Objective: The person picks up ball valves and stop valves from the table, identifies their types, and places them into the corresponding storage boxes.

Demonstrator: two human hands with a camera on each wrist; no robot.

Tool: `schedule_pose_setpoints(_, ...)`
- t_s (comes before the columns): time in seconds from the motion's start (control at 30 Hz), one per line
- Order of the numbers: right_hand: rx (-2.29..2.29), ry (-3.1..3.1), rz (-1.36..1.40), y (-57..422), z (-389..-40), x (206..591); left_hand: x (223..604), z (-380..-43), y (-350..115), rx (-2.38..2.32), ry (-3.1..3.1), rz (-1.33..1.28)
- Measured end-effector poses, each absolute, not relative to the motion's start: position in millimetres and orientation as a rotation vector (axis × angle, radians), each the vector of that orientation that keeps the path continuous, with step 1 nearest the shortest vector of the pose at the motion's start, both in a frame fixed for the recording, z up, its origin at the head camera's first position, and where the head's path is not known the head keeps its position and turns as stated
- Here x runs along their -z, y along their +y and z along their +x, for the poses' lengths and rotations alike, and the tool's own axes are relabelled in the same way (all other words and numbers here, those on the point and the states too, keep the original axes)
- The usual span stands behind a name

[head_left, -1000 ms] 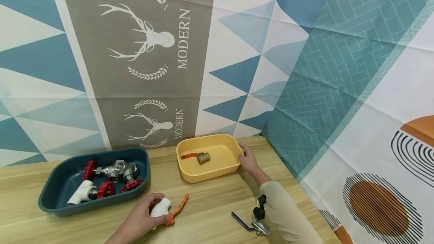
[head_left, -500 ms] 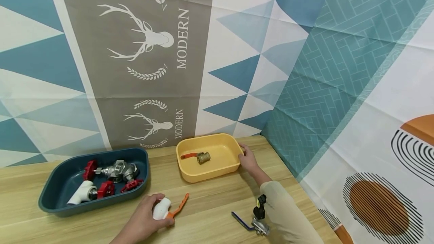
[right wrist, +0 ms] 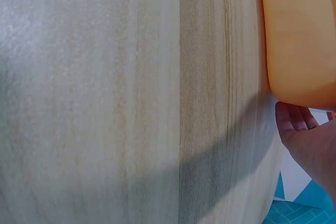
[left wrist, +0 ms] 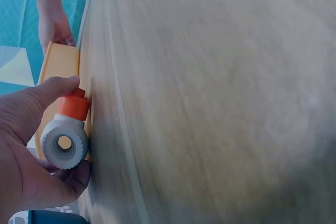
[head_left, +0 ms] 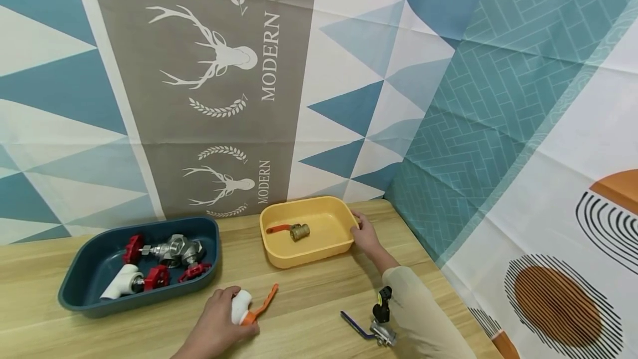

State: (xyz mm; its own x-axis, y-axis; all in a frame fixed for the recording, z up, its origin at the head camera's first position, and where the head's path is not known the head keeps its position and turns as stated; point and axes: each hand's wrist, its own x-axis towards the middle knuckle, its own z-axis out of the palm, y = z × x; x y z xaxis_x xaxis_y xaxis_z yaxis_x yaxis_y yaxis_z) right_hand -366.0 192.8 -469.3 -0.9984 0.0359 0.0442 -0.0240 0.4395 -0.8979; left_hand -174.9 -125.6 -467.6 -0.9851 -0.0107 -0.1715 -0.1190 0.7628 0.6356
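Observation:
My left hand (head_left: 219,320) holds a white plastic ball valve (head_left: 240,307) low over the table's front. Its orange lever (head_left: 266,301) points away to the right. In the left wrist view the thumb lies at the orange hub (left wrist: 75,106), fingers come under the white body (left wrist: 65,142), and the round bore faces the camera. At the right end of a yellow bin (head_left: 324,256), my right hand (head_left: 366,235) grips the wall near the rim. Inside that bin lies a brass ball valve (head_left: 299,231) with a red lever. The right wrist view shows fingertips (right wrist: 283,111) against the bin's corner.
A dark blue bin (head_left: 75,303) stands at the left with several red-handled valves (head_left: 174,251), one of them white. A metal ball valve (head_left: 382,332) with a blue lever lies on the wooden table (head_left: 309,303) beside the right sleeve (head_left: 423,314). Printed cloth walls border the back and right.
My left hand and the white valve have shifted slightly to the right, and the thumb has moved along the orange hub. The right hand and yellow bin have stayed in place.

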Motion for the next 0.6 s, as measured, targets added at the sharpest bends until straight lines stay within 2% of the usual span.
schedule_pose_setpoints(0.6,-1.613,-2.623,0.002,192.3,-363.4,467.2,469.5,-169.9,-119.5,-1.031,2.828,-0.153)
